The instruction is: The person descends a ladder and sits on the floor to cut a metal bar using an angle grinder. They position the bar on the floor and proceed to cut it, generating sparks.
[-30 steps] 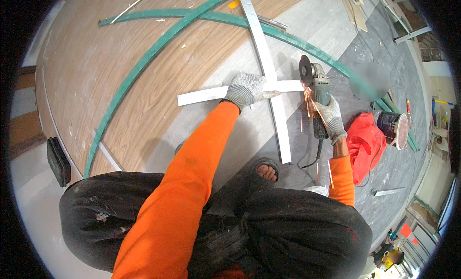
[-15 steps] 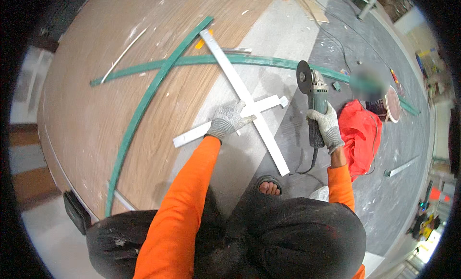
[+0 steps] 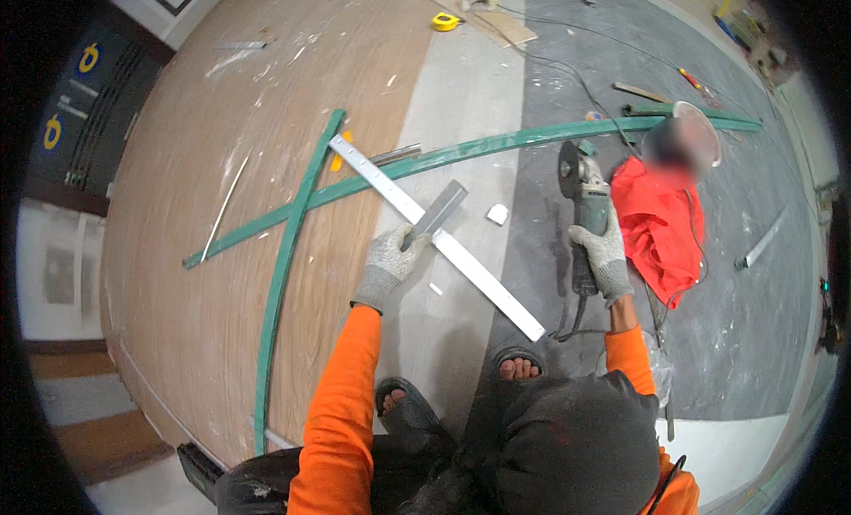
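dusty wood and grey floor (image 3: 266,143) all round. compared to a second ago the short grey metal piece (image 3: 436,214) isn't lying across the long white strip (image 3: 443,240) anymore; left hand (image 3: 388,265) grips its near end, lifted i think. right hand (image 3: 605,260) is closed round the grinder (image 3: 585,214), right of the strip, off the metal. cut's probably through.

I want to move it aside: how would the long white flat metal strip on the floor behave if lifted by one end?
The long white flat metal strip looks thin and long, so it would probably sag or flex somewhat. It seems light. Lying flat, it should slide on the floor, not roll. The gloved left hand rests beside it.
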A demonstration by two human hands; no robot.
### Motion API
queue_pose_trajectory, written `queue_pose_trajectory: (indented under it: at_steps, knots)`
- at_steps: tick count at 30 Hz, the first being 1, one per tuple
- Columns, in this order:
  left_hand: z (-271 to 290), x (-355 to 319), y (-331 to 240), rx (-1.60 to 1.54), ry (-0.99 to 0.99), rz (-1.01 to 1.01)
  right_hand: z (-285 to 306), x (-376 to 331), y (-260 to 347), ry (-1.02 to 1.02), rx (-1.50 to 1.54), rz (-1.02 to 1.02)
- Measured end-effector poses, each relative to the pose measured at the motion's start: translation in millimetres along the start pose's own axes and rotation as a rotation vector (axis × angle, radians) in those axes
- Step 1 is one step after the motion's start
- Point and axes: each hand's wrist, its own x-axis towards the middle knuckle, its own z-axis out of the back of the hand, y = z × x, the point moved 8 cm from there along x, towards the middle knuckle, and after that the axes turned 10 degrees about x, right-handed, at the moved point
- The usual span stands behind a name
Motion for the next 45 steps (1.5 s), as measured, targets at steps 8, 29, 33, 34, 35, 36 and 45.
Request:
queue_pose_trajectory:
  at_steps: [8,29,33,34,35,36,45]
  knots:
    - [-10,2,-12,-0.001,0.062,0.080,19,11,-10,-0.105,-0.037,0.011]
    - [-60,14,30,-0.290,0.106,0.295,14,21,-62,0.082,0.814,-0.376]
    - [-16,32,-6,-0.609,0.039,0.218,-2,-1,-77,0.247,1.119,-0.530]
    - [-1,36,-15,-0.694,-0.013,0.164,-9,-6,-77,0.271,1.131,-0.552]
    - [15,39,-35,-0.705,-0.082,0.094,-8,-11,-78,0.279,1.134,-0.565]
    - [35,38,-55,-0.710,-0.152,0.022,-10,-16,-79,0.287,1.142,-0.574]
    - [85,19,-116,-0.822,-0.360,-0.124,-19,-13,-76,0.385,0.850,-0.447]
